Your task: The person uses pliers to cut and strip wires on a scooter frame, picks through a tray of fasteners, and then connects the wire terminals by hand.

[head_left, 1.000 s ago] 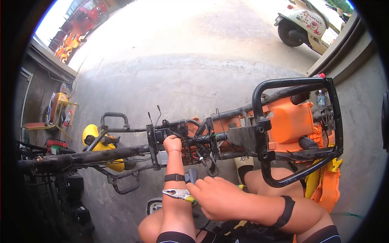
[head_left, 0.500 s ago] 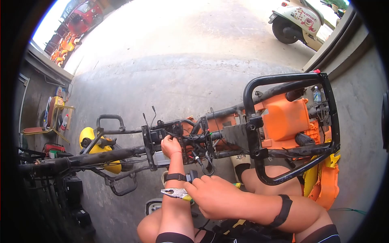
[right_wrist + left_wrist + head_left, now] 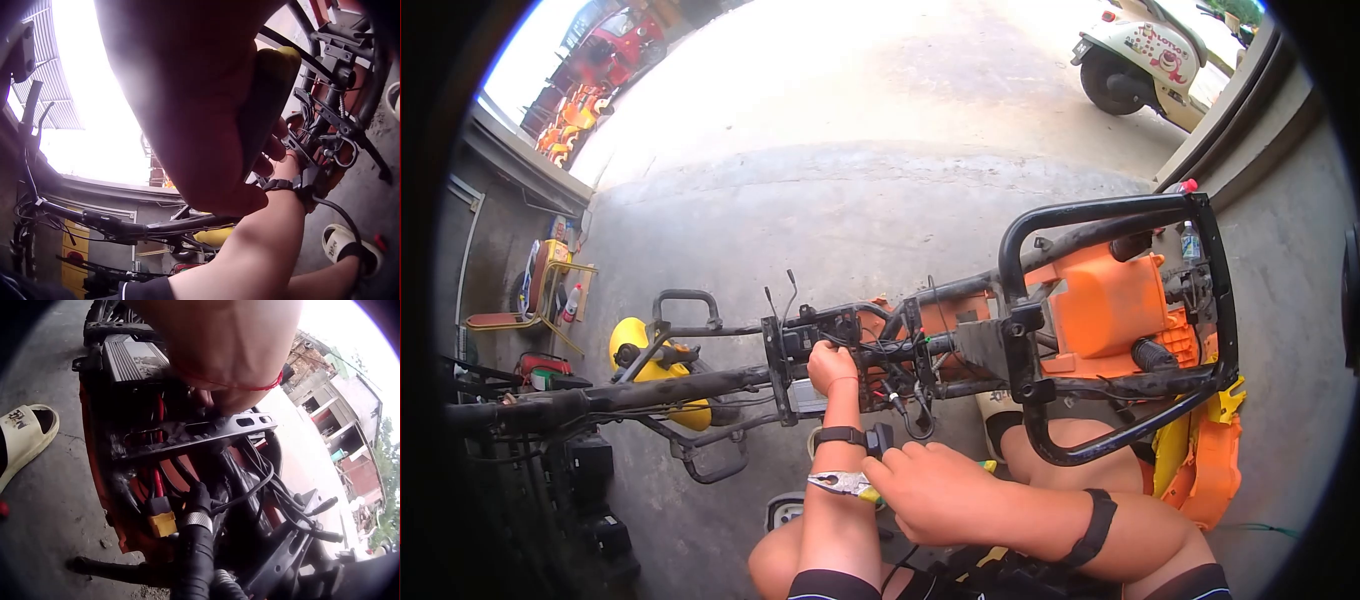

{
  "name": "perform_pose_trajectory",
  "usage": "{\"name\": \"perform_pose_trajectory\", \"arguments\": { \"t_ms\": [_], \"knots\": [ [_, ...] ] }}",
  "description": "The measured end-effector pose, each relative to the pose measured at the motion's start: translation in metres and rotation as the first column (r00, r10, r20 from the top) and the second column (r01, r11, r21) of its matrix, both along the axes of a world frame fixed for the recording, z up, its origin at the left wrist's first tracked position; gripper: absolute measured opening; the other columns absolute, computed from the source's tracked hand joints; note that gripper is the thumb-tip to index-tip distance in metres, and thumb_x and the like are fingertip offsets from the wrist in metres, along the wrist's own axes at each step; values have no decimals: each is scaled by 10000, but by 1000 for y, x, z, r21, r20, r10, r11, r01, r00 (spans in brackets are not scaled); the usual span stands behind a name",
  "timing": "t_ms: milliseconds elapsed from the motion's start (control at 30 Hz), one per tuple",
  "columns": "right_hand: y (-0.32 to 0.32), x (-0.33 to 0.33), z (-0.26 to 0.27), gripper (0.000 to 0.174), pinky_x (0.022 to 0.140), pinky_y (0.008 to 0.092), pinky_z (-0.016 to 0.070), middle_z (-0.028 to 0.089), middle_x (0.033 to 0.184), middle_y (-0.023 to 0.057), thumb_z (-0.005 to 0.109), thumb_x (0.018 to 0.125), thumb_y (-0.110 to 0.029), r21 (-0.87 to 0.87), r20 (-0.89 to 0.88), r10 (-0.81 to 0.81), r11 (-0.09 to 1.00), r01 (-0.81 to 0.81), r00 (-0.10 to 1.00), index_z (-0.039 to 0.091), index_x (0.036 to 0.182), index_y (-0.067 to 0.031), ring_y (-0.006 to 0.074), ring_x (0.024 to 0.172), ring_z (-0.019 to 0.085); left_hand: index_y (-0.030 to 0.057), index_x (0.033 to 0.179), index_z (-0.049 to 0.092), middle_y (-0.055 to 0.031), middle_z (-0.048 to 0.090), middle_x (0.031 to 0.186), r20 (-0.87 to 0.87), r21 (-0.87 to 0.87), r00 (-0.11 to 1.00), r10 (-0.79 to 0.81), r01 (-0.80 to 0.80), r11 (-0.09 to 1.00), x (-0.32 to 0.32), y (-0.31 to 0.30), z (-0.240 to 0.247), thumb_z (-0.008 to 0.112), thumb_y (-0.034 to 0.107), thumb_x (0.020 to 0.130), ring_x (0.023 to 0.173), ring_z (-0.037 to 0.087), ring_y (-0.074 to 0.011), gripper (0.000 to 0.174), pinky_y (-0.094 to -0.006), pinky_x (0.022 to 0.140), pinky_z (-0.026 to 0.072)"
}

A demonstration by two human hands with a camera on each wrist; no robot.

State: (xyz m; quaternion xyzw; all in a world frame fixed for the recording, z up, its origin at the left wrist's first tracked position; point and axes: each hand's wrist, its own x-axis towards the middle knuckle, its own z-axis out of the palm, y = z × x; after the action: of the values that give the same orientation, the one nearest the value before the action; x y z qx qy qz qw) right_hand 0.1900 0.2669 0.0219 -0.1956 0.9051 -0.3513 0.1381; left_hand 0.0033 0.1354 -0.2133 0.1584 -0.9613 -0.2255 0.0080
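In the head view my left hand [image 3: 832, 367] reaches down into the middle of a black vehicle frame [image 3: 700, 382], between two cross brackets and beside a ribbed silver box [image 3: 134, 360]. Its fingertips are mostly hidden behind a bracket [image 3: 194, 436] in the left wrist view, so I cannot tell what they hold. My right hand [image 3: 945, 492] grips combination pliers [image 3: 847, 485] by their yellow-green handles. The pliers' metal nose points left, over my left forearm. Near the left hand run black cables [image 3: 269, 481], red wires and a yellow connector [image 3: 164, 524].
Orange body panels [image 3: 1110, 305] lie under the frame's right end, within a black tube loop [image 3: 1040, 420]. A yellow part [image 3: 640, 345] is at the left. A white scooter [image 3: 1150, 60] stands beyond the doorway; a chair [image 3: 540, 290] stands by the left wall.
The head view shifts slightly, left and then back right. My left hand stays in the frame bay, and my right hand keeps its grip on the pliers over the left forearm.
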Motion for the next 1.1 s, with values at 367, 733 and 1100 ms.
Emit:
{"name": "perform_pose_trajectory", "arguments": {
  "t_ms": [367, 733, 1100],
  "knots": [
    [8, -4, 1, 531, 733, 429, 504, 610, 919, 169, 634, 743, -113, -12, 27, -17, 1000, 17, 999, 519, 1227, 71, 343, 861, 624, 53, 958, 750, -164, 697, 1052, 97, -147, 995, -38, 52, 988, -5, 0, 1, 776, 166, 779, 969, 689, -347, 213, -452, 837, 560],
    [4, -2, 2, 368, 703, 401, 500, 632, 902, 161, 682, 703, -97, -32, -34, -36, 999, 35, 999, 552, 1027, 19, 317, 826, 639, 100, 957, 771, -127, 706, 1037, 147, -140, 989, 14, 6, 990, -2, -2, -10, 780, 244, 796, 949, 698, -322, 216, -442, 834, 560],
    [6, -1, 2, 340, 690, 402, 499, 631, 895, 159, 675, 699, -98, -18, -40, -36, 999, 35, 999, 548, 996, 10, 312, 814, 638, 98, 907, 789, -146, 746, 925, 99, -124, 995, -21, 33, 992, -2, -1, -2, 762, 224, 785, 871, 722, -334, 177, -439, 801, 564]
  ]
}}
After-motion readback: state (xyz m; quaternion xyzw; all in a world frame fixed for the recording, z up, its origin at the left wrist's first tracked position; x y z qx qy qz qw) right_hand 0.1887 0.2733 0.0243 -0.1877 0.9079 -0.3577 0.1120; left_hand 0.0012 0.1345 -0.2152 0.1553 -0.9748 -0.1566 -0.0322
